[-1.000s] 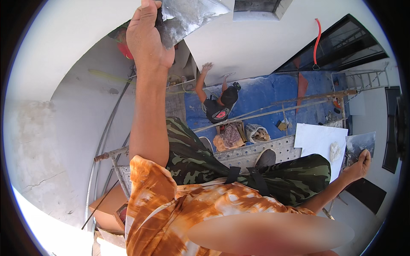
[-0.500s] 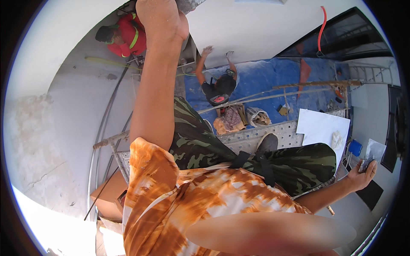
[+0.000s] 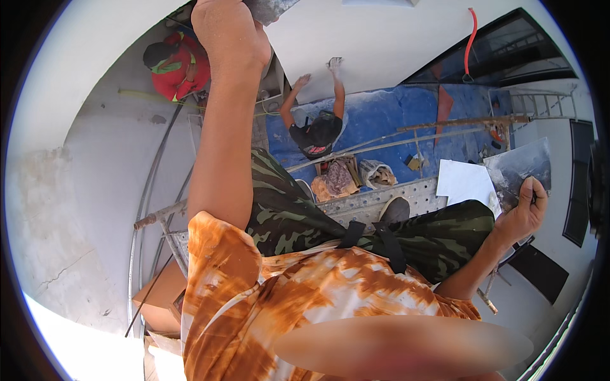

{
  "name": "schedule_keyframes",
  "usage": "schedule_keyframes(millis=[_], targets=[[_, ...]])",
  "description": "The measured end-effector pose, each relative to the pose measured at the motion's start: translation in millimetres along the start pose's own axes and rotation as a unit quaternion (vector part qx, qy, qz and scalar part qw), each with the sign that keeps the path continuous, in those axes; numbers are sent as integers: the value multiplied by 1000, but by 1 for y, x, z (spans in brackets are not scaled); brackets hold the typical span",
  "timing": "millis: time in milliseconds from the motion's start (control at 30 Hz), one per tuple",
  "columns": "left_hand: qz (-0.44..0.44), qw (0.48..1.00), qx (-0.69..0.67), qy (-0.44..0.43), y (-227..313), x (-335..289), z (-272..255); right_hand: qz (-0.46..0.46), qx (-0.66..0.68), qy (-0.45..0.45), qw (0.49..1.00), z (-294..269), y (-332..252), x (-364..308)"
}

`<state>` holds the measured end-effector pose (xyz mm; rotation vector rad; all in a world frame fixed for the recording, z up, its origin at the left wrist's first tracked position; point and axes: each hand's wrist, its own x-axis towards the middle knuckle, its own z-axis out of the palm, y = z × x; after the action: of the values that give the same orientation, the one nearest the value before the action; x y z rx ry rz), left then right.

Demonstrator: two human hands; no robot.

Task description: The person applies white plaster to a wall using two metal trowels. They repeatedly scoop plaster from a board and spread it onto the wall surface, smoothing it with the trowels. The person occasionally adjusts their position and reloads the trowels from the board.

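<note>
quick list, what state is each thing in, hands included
left hand: raised, holding a plate, grip cut off by the frame
left-hand plate: smeared, partly out of frame
right hand: closed on a plate
right-hand plate: smeared, tilted
white sheet: partly hidden behind that plate
blue floor sheet: spread out
sack: open, with contents
red strap: hanging
cardboard box: can't tell if open
</note>
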<state>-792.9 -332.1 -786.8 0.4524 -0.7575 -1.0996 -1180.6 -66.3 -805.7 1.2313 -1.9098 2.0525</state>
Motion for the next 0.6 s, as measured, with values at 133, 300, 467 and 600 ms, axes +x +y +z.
schedule_keyframes(millis=[133, 300, 467, 600], targets=[[14, 999, 29, 6, 6, 1, -13, -10, -14, -31, 999, 6, 6, -3], [9, 998, 49, 31, 1, 4, -23, -6, -30, -51, 998, 7, 7, -4], [1, 998, 21, 52, -3, 5, -19, 0, -60, -49, 997, 13, 4, -5], [-28, 989, 74, 125, 1, 1, -17, -3, -71, -61, 996, 12, 7, -5]])
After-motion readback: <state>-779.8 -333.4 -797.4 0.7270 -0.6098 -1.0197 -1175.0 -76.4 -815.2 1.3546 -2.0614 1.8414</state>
